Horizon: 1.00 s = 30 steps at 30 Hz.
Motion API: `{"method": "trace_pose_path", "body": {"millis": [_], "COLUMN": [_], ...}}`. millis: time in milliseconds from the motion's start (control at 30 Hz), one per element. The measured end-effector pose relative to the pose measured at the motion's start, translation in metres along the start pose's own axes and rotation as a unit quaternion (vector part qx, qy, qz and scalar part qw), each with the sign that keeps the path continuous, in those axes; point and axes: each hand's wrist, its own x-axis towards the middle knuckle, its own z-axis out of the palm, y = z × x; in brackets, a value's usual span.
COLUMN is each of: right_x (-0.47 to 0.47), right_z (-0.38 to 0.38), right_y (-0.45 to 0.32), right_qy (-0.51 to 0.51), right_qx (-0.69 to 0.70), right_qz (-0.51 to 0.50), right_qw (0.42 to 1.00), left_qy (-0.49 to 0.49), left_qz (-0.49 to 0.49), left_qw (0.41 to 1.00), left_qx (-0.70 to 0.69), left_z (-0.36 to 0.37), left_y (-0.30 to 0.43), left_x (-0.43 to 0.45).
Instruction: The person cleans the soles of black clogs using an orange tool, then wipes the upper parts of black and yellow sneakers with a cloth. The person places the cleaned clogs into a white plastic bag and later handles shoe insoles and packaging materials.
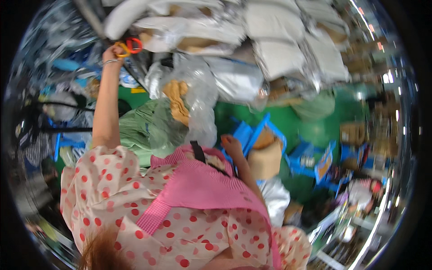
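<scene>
My left hand [112,54] is stretched out to the upper left, its fingers on a yellow loop handle [123,50], probably of scissors. Right beside it is a red loop handle [134,46]; whether the two belong to one tool is too blurred to tell. My right hand [233,145] is low in front of my body, fingers curled, with a small orange spot at the fingertips that I cannot identify. Between my arms lie a green sack [138,126] and a clear plastic bag [200,98] with mustard-coloured fabric [177,101] in or under it.
White packed bags [275,44] are piled ahead. A dark metal post [88,17] stands at upper left beside heaped clear plastic [64,30]. To the right, blue plastic chairs [305,158] and a cardboard box [265,158] stand on the green floor [300,131]. Another person [362,194] is farther right.
</scene>
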Motion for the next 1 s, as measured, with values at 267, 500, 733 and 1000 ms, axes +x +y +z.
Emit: {"method": "trace_pose_path", "body": {"millis": [267, 500, 733, 1000], "right_x": [-0.031, -0.070, -0.199, -0.417], "right_z": [-0.003, 0.003, 0.003, 0.088], "right_y": [0.007, 0.038, 0.111, 0.144], "right_qy": [0.064, 0.102, 0.205, 0.219], "right_qx": [0.037, 0.073, 0.064, 0.143], "right_qz": [-0.009, 0.097, 0.182, 0.538], "right_qw": [0.997, 0.987, 0.959, 0.801], "left_qy": [0.368, 0.443, 0.309, -0.281], "left_qz": [0.279, 0.352, 0.599, 0.552], "left_qw": [0.810, 0.643, 0.492, 0.477], "left_qx": [0.360, 0.516, 0.551, 0.623], "left_z": [0.048, 0.052, -0.031, -0.011], "left_y": [-0.048, -0.065, -0.022, -0.241], "left_x": [0.016, 0.054, 0.096, -0.194]}}
